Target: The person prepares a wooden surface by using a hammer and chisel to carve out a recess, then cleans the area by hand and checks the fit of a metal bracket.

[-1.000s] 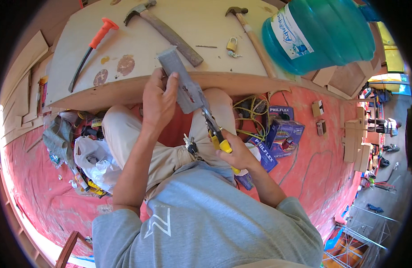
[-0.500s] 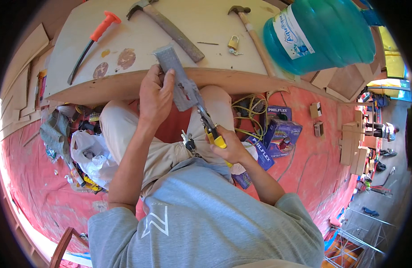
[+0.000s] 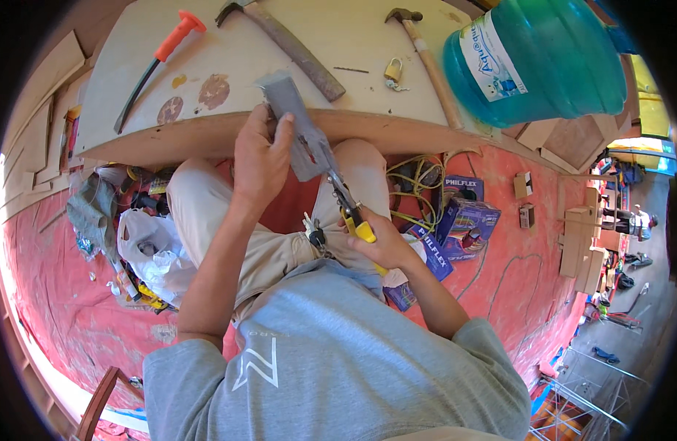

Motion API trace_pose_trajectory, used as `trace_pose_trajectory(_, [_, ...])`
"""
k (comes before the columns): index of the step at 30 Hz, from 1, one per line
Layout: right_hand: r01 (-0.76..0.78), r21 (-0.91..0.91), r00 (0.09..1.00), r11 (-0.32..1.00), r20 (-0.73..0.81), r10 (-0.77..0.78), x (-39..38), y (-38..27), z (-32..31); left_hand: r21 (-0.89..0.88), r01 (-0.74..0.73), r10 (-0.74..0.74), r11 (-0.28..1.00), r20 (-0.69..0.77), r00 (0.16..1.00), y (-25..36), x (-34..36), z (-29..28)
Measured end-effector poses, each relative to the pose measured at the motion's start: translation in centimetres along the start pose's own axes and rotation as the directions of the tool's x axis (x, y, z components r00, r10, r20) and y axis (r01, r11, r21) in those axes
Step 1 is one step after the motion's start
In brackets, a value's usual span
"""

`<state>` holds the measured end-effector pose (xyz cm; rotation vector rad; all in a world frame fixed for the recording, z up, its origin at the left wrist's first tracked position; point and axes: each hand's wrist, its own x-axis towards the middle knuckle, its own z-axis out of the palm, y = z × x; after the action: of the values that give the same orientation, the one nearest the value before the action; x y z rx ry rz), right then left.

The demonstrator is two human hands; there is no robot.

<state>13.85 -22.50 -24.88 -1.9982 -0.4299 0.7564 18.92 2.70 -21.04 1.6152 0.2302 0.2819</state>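
Observation:
My left hand [image 3: 262, 162] pinches a bent grey piece of sheet metal [image 3: 288, 106] between thumb and fingers, near the front edge of the table. In my right hand [image 3: 388, 241] is a pair of tin snips with yellow handles [image 3: 363, 229], fingers wrapped round the grips. The blades meet the lower right end of the metal piece, which has a ragged opening in its middle. How far the jaws are apart is too small to tell. Keys [image 3: 314, 234] hang at my waist, just left of the snips.
On the pale table [image 3: 228, 44] lie a chisel with an orange grip [image 3: 157, 62], two hammers [image 3: 290, 48] [image 3: 426, 62], a padlock [image 3: 394, 70] and a large blue-green water jug [image 3: 544, 62]. Bags [image 3: 155, 246], yellow cable [image 3: 419, 191] and purple boxes [image 3: 467, 228] lie on the red floor covering.
The view has shifted slightly, so the table things sit a little farther right and lower. Both hands keep their hold on the sheet metal and the tin snips, with only small movement.

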Motion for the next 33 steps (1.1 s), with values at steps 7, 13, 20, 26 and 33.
trace_pose_trajectory(7, [0.028, -0.056, 0.999, 0.998, 0.028, -0.026, -1.4, -1.1, -0.7, -0.03, -0.006, 0.006, 1.0, -0.02, 1.0, 0.2, -0.6, 1.0])
trace_pose_trajectory(13, [-0.006, -0.017, 1.0, 1.0, -0.03, 0.006, -0.6, -0.1, 0.3, 0.049, -0.011, 0.013, 0.999, -0.04, 0.999, -0.2, -0.6, 0.6])
trace_pose_trajectory(20, [0.059, 0.046, 0.996, 0.997, -0.077, -0.056, -0.2, 0.6, 1.0, 0.002, -0.013, 0.013, 1.0, -0.025, 1.0, -0.7, -0.8, 0.6])
trace_pose_trajectory(26, [0.0, -0.057, 0.991, 0.998, -0.13, -0.007, 1.2, 1.7, 1.9, -0.049, 0.02, -0.022, 0.999, -0.029, 0.999, 0.4, -1.0, 0.4])
trace_pose_trajectory(33, [-0.019, -0.048, 0.995, 0.999, -0.095, 0.014, 1.3, 1.0, 1.4, 0.018, 0.029, -0.029, 0.999, -0.043, 0.999, 0.4, -0.8, -0.1])
